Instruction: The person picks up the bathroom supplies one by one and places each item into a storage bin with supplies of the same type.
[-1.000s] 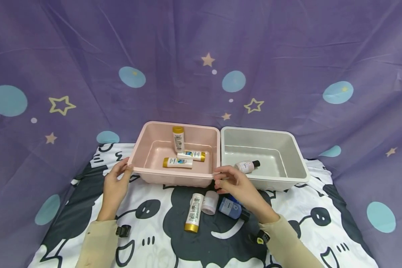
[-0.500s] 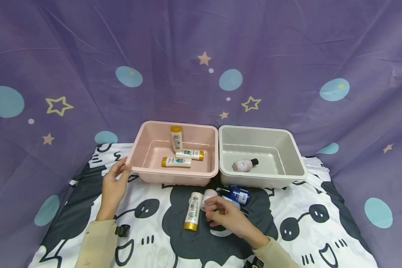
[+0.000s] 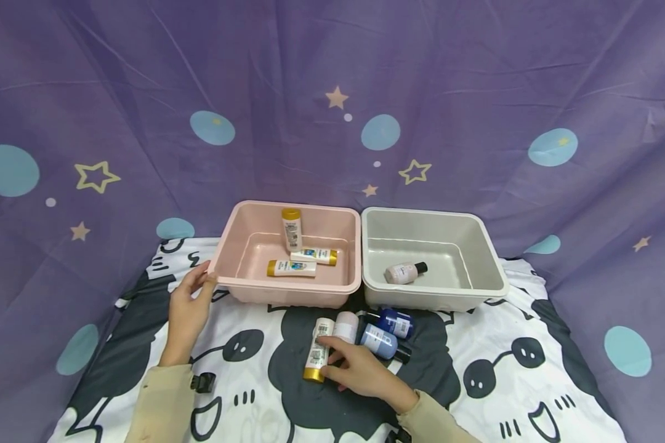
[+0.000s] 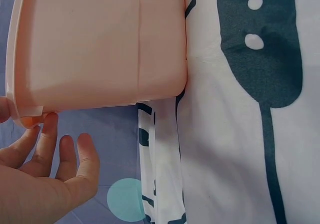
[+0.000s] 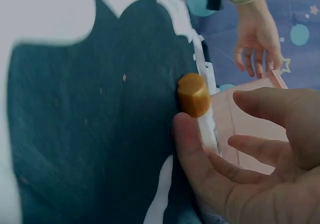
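Observation:
My left hand [image 3: 189, 311] pinches the left front corner of a pink bin [image 3: 288, 296], its thumb at the rim [image 4: 14, 48] and fingertips just beneath. My right hand [image 3: 362, 370] reaches over a white tube with a gold cap [image 3: 313, 374] lying on the cloth, thumb and fingers apart on either side of it. In the right wrist view the thumb lies close by the gold cap [image 5: 194, 94]. To the tube's right lie a pale pink bottle [image 3: 346, 327], a light blue bottle [image 3: 379, 341] and a dark blue bottle [image 3: 396, 323].
Inside the pink bin are three white tubes with gold caps, one leaning upright [image 3: 292, 232]. A grey-white bin [image 3: 435, 299] stands right of it, holding a pale pink bottle with a black cap [image 3: 403, 273]. A purple curtain [image 3: 288, 135] hangs behind.
My right hand has moved from between the bins down and left, past the pale pink and blue bottles, to the white tube. The left hand stays at the pink bin's corner.

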`<state>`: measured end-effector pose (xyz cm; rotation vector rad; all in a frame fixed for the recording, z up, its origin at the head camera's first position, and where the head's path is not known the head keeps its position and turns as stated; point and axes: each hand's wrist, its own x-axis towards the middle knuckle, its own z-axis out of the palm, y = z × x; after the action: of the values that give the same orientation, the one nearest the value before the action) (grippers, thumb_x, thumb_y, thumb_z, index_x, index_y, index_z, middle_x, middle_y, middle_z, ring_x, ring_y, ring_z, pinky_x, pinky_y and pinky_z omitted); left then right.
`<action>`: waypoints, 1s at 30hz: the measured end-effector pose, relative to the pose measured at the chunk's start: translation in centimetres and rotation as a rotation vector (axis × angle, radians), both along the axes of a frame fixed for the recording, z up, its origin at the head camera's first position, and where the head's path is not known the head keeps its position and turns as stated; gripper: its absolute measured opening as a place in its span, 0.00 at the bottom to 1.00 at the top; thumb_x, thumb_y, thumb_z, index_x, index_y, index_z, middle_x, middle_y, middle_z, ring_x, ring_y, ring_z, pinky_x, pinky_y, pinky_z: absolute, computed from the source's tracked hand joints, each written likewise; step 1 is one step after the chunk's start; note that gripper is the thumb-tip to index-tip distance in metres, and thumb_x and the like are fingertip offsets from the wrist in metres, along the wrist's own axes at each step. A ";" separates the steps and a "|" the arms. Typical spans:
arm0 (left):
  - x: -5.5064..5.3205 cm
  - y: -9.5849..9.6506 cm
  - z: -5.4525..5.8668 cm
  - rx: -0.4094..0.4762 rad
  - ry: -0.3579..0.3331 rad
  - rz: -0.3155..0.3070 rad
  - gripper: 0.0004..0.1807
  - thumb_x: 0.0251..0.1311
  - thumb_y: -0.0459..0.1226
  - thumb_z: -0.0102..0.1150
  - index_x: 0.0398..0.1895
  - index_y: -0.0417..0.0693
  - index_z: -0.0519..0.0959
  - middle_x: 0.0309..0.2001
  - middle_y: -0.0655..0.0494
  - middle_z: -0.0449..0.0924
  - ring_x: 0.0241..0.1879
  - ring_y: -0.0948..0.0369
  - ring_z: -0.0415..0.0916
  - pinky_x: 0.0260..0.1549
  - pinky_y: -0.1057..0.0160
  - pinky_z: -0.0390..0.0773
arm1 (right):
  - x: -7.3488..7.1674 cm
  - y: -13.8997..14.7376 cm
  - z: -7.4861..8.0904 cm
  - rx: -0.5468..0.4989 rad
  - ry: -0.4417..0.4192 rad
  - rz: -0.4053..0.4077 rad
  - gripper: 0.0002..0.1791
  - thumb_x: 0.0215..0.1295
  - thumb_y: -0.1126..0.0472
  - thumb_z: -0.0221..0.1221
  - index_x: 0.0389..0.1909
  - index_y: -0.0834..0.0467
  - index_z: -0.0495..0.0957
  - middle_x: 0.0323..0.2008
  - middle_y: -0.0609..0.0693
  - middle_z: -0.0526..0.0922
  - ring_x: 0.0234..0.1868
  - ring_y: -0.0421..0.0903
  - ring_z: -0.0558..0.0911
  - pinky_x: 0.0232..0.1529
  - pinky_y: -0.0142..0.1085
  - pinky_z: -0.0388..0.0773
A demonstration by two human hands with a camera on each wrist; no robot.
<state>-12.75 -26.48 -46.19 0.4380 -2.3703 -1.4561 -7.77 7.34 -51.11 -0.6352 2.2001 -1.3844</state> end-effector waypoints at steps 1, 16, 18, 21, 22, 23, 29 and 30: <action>0.0 0.0 0.0 0.000 0.002 0.000 0.26 0.74 0.48 0.52 0.71 0.49 0.71 0.61 0.46 0.77 0.61 0.55 0.71 0.48 0.66 0.72 | -0.1 -0.2 0.0 0.029 0.038 0.011 0.28 0.68 0.61 0.64 0.68 0.55 0.71 0.36 0.47 0.81 0.19 0.38 0.80 0.19 0.33 0.79; 0.0 0.0 -0.1 0.007 0.007 -0.009 0.26 0.74 0.48 0.51 0.71 0.48 0.71 0.61 0.47 0.77 0.61 0.55 0.71 0.46 0.70 0.72 | 0.1 -2.5 -0.2 0.291 0.347 0.045 0.16 0.69 0.57 0.64 0.56 0.48 0.83 0.39 0.46 0.72 0.36 0.35 0.69 0.30 0.27 0.71; 0.0 0.0 0.0 0.007 0.000 -0.007 0.27 0.74 0.48 0.51 0.72 0.49 0.70 0.61 0.47 0.77 0.61 0.54 0.71 0.47 0.68 0.73 | 0.1 -2.5 -0.2 0.263 0.343 0.036 0.15 0.67 0.61 0.65 0.54 0.49 0.84 0.39 0.45 0.73 0.35 0.35 0.68 0.30 0.27 0.71; 0.1 0.1 0.0 0.009 -0.017 -0.005 0.27 0.74 0.49 0.50 0.72 0.49 0.70 0.62 0.46 0.76 0.62 0.54 0.71 0.51 0.60 0.74 | 0.1 -2.5 -0.1 0.229 0.353 0.012 0.17 0.62 0.67 0.65 0.51 0.51 0.81 0.37 0.45 0.73 0.35 0.36 0.68 0.31 0.28 0.70; 0.1 0.1 0.0 0.009 -0.022 -0.005 0.27 0.75 0.49 0.50 0.72 0.50 0.69 0.62 0.46 0.76 0.62 0.54 0.70 0.52 0.57 0.74 | 0.1 -2.5 -0.1 0.219 0.366 0.003 0.18 0.60 0.69 0.65 0.51 0.52 0.80 0.37 0.45 0.74 0.35 0.37 0.69 0.32 0.29 0.70; 0.1 0.1 0.0 0.011 -0.025 -0.004 0.27 0.75 0.49 0.50 0.72 0.50 0.69 0.62 0.46 0.76 0.62 0.54 0.70 0.53 0.55 0.74 | 0.1 -2.5 0.0 0.213 0.377 -0.007 0.19 0.59 0.69 0.65 0.51 0.53 0.78 0.36 0.46 0.75 0.36 0.37 0.70 0.33 0.29 0.70; 0.1 0.1 0.1 0.011 -0.027 -0.004 0.27 0.75 0.49 0.50 0.72 0.50 0.69 0.62 0.47 0.76 0.63 0.54 0.70 0.54 0.53 0.73 | 0.0 -2.7 0.0 0.188 0.390 -0.024 0.26 0.55 0.69 0.68 0.55 0.58 0.73 0.40 0.50 0.81 0.38 0.38 0.76 0.39 0.30 0.74; 0.1 0.1 0.1 0.010 -0.027 -0.004 0.27 0.75 0.49 0.50 0.72 0.50 0.69 0.62 0.48 0.76 0.63 0.55 0.70 0.54 0.54 0.73 | -0.1 -2.7 0.0 0.184 0.382 -0.021 0.27 0.55 0.69 0.69 0.56 0.58 0.73 0.40 0.50 0.81 0.37 0.37 0.77 0.38 0.30 0.74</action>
<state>-12.67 -26.36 -46.07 0.4578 -2.3872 -1.4732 -7.82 4.61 -51.12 -0.8676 2.5995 -1.1227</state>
